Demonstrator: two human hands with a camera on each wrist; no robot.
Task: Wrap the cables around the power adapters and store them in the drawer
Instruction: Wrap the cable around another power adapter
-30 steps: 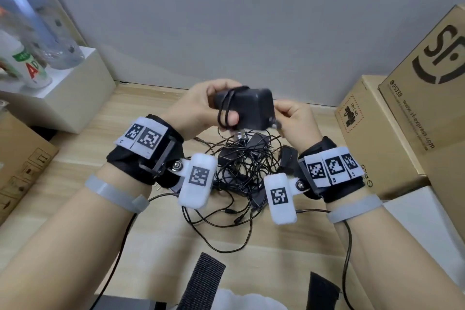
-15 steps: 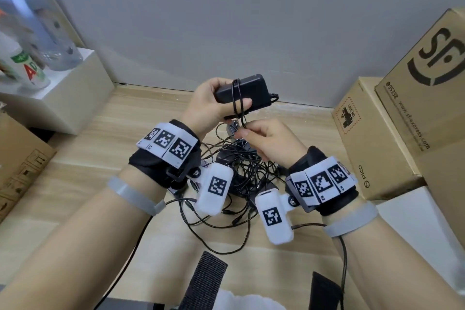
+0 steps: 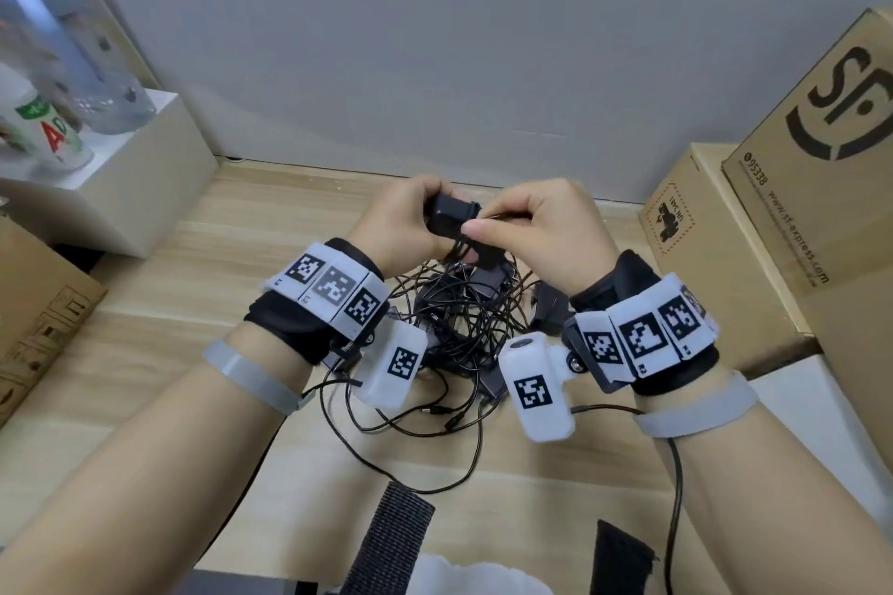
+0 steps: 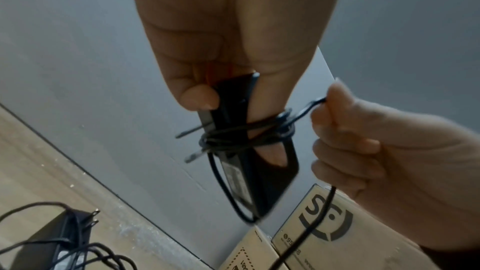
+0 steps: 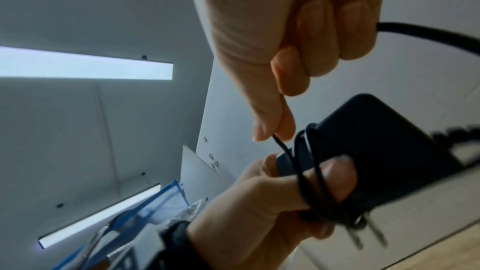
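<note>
Above the table my left hand (image 3: 420, 215) grips a black power adapter (image 3: 447, 217), thumb across one face. Several turns of its thin black cable (image 4: 246, 136) lie round the adapter's (image 4: 259, 174) middle and over my left thumb. My right hand (image 3: 493, 230) sits close beside the adapter and pinches the cable between thumb and forefinger, just off the wraps. In the right wrist view the adapter (image 5: 389, 151) shows two metal prongs (image 5: 369, 235) at its lower end, and the cable (image 5: 281, 146) runs taut from my right hand (image 5: 275, 134). No drawer is in view.
A pile of more black adapters and tangled cables (image 3: 459, 319) lies on the wooden table (image 3: 270, 246) under my hands. Cardboard boxes (image 3: 700, 251) stand stacked at the right. A white box (image 3: 125, 193) with bottles (image 3: 48, 63) stands at the left, near another carton (image 3: 38, 304).
My right hand has come up from below the adapter to beside it, bringing the cable round in another turn. My left hand has lowered the adapter a little and turned it.
</note>
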